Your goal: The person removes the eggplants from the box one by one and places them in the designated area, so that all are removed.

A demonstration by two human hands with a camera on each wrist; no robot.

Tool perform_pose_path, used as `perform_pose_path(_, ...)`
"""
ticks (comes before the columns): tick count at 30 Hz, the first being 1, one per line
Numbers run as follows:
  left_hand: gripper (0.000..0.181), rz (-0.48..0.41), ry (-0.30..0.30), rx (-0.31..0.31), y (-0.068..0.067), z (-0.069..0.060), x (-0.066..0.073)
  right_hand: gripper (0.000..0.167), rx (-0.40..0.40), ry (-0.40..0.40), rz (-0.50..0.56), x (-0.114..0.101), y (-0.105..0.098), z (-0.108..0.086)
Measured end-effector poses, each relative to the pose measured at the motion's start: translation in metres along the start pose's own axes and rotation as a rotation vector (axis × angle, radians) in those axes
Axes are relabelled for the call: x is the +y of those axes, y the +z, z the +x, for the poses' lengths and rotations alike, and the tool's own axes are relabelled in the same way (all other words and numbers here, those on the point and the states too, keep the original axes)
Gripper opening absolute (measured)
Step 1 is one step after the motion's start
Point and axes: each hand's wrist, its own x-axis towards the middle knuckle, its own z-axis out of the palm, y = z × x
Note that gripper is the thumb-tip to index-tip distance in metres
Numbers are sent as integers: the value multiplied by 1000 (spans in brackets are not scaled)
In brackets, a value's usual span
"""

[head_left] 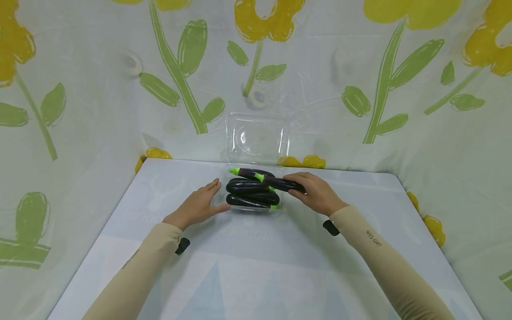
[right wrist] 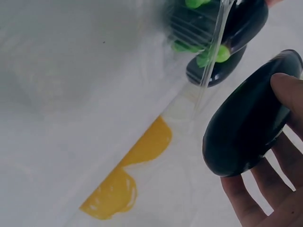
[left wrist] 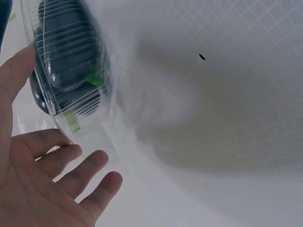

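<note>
My right hand (head_left: 318,193) grips a dark purple eggplant (head_left: 285,183) by its rounded end, thumb on one side and fingers on the other in the right wrist view. Its green stem end points left, over a clear plastic clamshell box (head_left: 251,211). Inside the box lie several glossy eggplants (head_left: 248,201), stacked crosswise with bright green stems. My left hand (head_left: 198,206) is at the box's left side, thumb and fingers spread and fairly straight. In the left wrist view its thumb and a finger touch the box edge (left wrist: 42,87).
The box's clear lid (head_left: 258,144) stands raised behind it, near the flower-printed curtain (head_left: 312,89). Under the box is a pale table (head_left: 256,262), whose back edge meets the curtain. Small black straps (head_left: 330,227) hang at both wrists.
</note>
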Motion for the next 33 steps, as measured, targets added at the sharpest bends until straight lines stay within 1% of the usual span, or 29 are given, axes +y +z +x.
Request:
perform_pose_path(6, 93, -9, 2, -5, 0, -1, -1, 44, -13, 67, 12, 15, -1, -6)
perform_pose_path(10, 91, -11, 7, -8, 0, -1, -3, 44, -10, 107, 2, 27, 0, -10)
perform_pose_path(19, 89, -12, 16, -1, -1, -1, -2, 44, 21, 152, -30, 46, -6, -15)
perform_pose_path(25, 88, -16, 20, 5, 0, -2, -3, 43, 6, 208, -28, 63, -8, -22)
perform_pose_path(33, 89, -13, 17, -5, 0, -1, -4, 43, -3, 267, -28, 84, -8, -30)
